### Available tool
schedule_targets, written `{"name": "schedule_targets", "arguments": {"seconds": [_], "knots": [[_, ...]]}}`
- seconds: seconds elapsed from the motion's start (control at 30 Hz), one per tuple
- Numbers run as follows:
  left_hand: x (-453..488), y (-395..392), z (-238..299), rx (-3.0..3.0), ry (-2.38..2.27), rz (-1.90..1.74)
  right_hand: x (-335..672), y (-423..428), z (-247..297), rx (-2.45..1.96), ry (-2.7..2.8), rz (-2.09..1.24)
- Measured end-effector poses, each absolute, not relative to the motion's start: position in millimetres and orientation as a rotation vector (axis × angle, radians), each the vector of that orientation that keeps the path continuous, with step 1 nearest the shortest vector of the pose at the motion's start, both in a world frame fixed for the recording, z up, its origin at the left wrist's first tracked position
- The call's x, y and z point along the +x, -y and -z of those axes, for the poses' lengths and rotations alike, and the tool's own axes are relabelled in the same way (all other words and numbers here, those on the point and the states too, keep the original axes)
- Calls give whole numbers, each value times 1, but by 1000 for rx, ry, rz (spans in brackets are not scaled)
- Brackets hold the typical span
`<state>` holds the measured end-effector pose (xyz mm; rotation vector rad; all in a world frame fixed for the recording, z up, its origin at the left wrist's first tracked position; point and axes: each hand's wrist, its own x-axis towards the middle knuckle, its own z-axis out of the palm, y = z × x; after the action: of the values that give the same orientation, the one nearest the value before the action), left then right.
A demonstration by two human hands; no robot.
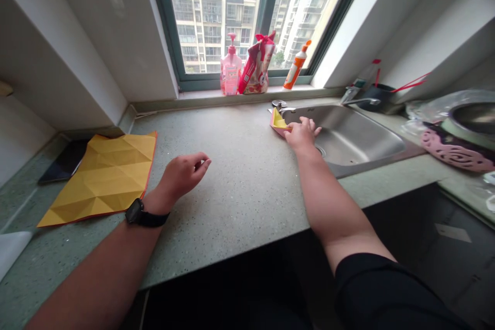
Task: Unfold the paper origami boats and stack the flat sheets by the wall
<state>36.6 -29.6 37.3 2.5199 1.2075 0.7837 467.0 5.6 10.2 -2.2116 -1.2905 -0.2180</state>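
Note:
My right hand (302, 134) reaches to the left edge of the sink. Its thumb and forefinger are at the near right corner of a small folded paper box (279, 125), yellow inside and pink outside, and appear to pinch it. The other fingers spread out over the sink's rim. Above the middle of the counter, my left hand (183, 172) is loosely curled, with nothing visible in it. To its left lies a large creased sheet of yellow paper (102, 175) with a red-orange edge, partly over a dark flat object (64, 161).
A steel sink (359, 134) with a faucet (359, 100) is set into the speckled counter (240, 185). A pink pump bottle (231, 69), a red bag (258, 66) and an orange bottle (296, 67) stand on the window sill. At right is a pot (474, 124).

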Motion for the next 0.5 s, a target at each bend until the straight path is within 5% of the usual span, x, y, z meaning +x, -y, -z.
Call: {"name": "schedule_targets", "arguments": {"seconds": [0.5], "knots": [[37,6,-21,1875,-1257,-1283,305,40,-31,-1406,2012,-31]]}}
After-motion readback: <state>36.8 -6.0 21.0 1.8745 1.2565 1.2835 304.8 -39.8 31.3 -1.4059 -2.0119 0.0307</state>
